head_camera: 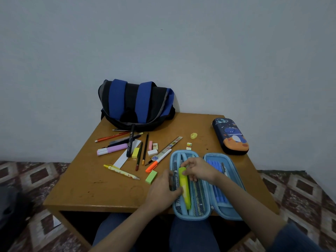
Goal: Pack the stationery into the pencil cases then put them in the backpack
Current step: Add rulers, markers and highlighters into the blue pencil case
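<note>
Lying open at the near edge of the tabletop (pixel 91 188), one light-blue pencil case (pixel 192 216) shows two halves: mesh pockets on the left, and on the right a row of blue pens (pixel 215 163) packed too close to count. One yellow highlighter (pixel 185 190) lies lengthwise over the left half, with both hands on it. The left hand (pixel 161 190) has its grip closed on the barrel's middle, thumb across it. The right hand (pixel 200 171) pinches the far end in curled fingertips.

Just left of the case lie one green eraser (pixel 151 177), one orange-capped marker (pixel 158 160) and one yellow patterned pen (pixel 121 171). Beyond them are one ruler (pixel 170 147), two dark pencils (pixel 145 148), one orange pencil (pixel 112 137), one black marker (pixel 131 142), one purple highlighter (pixel 112 149), one white paper strip (pixel 127 153) and four small erasers (pixel 152 152): one pink, one yellow, two white.

A second pencil case (pixel 231 136), dark blue and zipped, sits at the far right. One backpack (pixel 134 102) stands against the wall.
</note>
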Available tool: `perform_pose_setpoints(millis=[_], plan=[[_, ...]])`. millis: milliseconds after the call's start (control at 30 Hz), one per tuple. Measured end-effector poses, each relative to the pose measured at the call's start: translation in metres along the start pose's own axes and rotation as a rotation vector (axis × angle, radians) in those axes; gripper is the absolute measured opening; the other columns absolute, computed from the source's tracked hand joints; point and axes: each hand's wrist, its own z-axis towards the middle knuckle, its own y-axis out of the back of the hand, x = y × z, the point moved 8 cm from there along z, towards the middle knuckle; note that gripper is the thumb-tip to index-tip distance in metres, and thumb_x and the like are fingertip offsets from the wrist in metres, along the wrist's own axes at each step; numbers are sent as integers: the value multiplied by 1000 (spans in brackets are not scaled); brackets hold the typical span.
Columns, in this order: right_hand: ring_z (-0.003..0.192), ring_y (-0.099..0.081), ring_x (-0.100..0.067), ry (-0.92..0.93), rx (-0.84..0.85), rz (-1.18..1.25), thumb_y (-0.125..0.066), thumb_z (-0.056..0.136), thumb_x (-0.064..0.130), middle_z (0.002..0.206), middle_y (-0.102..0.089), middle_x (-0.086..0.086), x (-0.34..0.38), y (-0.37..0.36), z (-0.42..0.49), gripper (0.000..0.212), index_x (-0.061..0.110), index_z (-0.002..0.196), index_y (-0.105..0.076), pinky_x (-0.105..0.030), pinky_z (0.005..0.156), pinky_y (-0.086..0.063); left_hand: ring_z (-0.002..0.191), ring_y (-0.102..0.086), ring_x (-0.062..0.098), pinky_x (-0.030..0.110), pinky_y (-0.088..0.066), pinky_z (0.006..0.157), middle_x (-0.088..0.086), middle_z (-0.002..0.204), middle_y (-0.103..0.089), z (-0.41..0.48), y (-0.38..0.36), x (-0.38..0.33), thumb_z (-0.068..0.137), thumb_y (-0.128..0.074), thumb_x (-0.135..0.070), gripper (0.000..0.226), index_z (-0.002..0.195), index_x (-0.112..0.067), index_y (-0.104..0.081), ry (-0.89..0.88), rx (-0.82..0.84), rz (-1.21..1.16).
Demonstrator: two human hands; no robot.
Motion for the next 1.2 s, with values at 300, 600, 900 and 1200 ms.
perform_pose_setpoints(millis=[300, 600, 900, 1200], plan=[[47, -41, -13, 0, -207, -293, -78, 71, 41, 52, -39, 0, -4, 8, 5, 50, 13, 59, -38, -25, 52, -39, 70, -62, 15, 33, -52, 67, -2, 73, -64, 0, -9, -1, 88, -54, -28, 19, 71, -20, -57, 8, 53, 63], [90, -61, -16, 85, -89, -693, -49, 89, 2, 125, -61, -10, 11, 2, -2, 32, 12, 114, -66, -23, 68, -48, 67, -53, 7, 24, -44, 60, -8, 75, -56, -3, -5, -2, 81, -61, -53, 32, 77, -23, -51, 26, 26, 93], [106, -51, -30, 79, 59, -957, -46, 84, 2, 117, -52, -16, 11, -9, -5, 30, 9, 113, -53, -39, 81, -46, 111, -42, 15, 33, -40, 96, -4, 112, -43, -1, -13, -4, 65, -71, -62, 69, 114, -22, -41, 182, 12, 182], [91, -51, -23, 62, 90, -868, -50, 85, 3, 112, -53, -12, 13, -6, -3, 30, 10, 113, -59, -29, 67, -42, 123, -33, 20, 38, -35, 103, 1, 127, -39, -4, -13, 13, 61, -75, -61, 83, 123, -20, -37, 335, -9, 110]])
